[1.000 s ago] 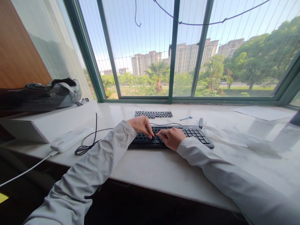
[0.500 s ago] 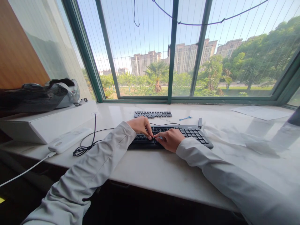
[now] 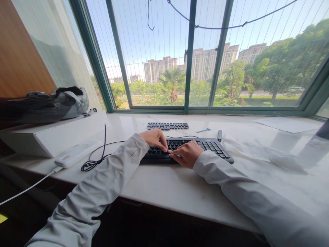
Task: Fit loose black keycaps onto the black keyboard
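A black keyboard lies on the pale marble-patterned counter, its number pad to the right. Much of its main key area looks stripped of keycaps. My left hand reaches over it with thumb and forefinger pinched at the front rows. Beside it my right hand is also pinched, its fingertips almost meeting the left ones. Whatever small dark piece lies between the fingertips is too small to make out. Behind the keyboard, loose black keycaps are laid out in rows. A small blue tool rests to their right.
At the left are a white box with dark bags on top, a white power strip and a coiled black cable. Crumpled clear plastic and a white sheet lie right. A small dark stick stands by the keyboard.
My right fingertips have shifted slightly, and my left fingertips have edged a little to the right. The keyboard and the keycap rows stay in place.
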Demonstrator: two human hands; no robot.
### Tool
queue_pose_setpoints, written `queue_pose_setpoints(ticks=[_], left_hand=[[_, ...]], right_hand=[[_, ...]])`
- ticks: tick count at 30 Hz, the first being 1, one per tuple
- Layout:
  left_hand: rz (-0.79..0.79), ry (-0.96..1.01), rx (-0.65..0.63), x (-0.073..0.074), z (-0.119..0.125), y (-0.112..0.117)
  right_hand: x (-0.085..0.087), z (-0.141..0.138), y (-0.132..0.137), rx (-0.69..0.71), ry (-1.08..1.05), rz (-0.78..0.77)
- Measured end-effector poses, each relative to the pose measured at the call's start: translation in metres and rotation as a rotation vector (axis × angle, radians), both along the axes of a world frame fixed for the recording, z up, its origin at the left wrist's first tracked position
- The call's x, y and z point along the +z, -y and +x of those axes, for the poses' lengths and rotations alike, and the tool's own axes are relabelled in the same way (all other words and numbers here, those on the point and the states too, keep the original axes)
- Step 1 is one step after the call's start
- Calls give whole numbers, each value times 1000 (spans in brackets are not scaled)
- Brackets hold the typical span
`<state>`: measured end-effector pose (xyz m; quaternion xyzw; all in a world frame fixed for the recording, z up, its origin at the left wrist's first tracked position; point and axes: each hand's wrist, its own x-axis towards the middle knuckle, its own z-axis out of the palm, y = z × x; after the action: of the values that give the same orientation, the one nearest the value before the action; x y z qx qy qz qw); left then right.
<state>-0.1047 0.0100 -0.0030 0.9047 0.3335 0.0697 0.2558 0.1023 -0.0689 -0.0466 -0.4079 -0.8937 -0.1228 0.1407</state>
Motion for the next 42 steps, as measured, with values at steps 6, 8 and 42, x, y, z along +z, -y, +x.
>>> queue_pose_setpoints(ticks=[6,8,42], left_hand=[[16,-9,70,-6,1,-4],[15,-29,86,-6,1,-4],[649,-155,537,-8,-20,-43]], right_hand=[[1,-2,1,11,3,15],[1,-2,2,7,13,13],[8,1,4,33,-90,31]])
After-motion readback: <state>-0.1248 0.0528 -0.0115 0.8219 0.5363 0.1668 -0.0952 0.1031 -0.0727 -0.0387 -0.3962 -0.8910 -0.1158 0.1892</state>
